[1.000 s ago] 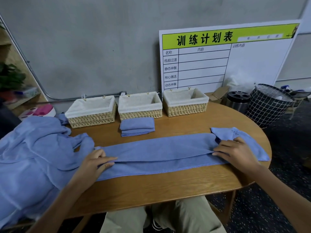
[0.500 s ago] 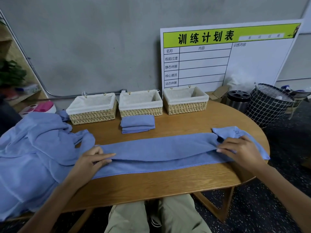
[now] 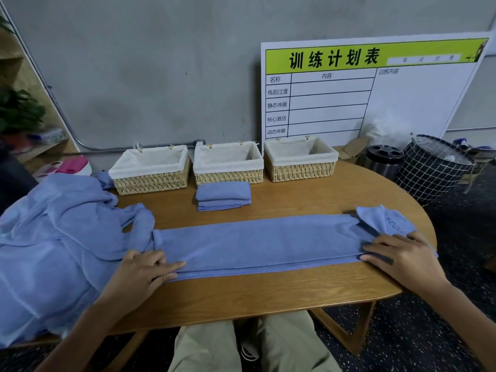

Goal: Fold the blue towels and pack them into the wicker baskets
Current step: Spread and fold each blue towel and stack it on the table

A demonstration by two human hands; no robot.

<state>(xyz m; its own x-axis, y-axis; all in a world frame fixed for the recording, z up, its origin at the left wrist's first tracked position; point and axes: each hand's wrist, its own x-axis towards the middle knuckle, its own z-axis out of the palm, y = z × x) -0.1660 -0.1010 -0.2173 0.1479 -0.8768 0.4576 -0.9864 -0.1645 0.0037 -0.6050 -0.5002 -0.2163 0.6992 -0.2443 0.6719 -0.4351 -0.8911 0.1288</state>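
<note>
A long blue towel (image 3: pixel 263 242) lies folded lengthwise across the wooden table (image 3: pixel 268 296). My left hand (image 3: pixel 142 272) presses its left end with flat fingers. My right hand (image 3: pixel 400 257) lies flat on its right end, where a corner flap sticks up. A small folded blue towel (image 3: pixel 222 196) sits in front of the middle wicker basket (image 3: pixel 228 167). The left basket (image 3: pixel 151 170) and the right basket (image 3: pixel 300 162) flank it; all three have white liners and hold nothing that I can see. A heap of blue towels (image 3: pixel 48 242) covers the table's left end.
A white planning board (image 3: pixel 375 89) leans on the grey wall behind the right basket. A metal canister (image 3: pixel 383 161) and a black grid-pattern bin (image 3: pixel 432 167) stand off the table's right end. A shelf with a plant (image 3: pixel 18 111) is at the far left.
Both hands slid toward me along the towel, bringing the upper layer's edge down near the front hem. The folded strip now looks narrower and neater.
</note>
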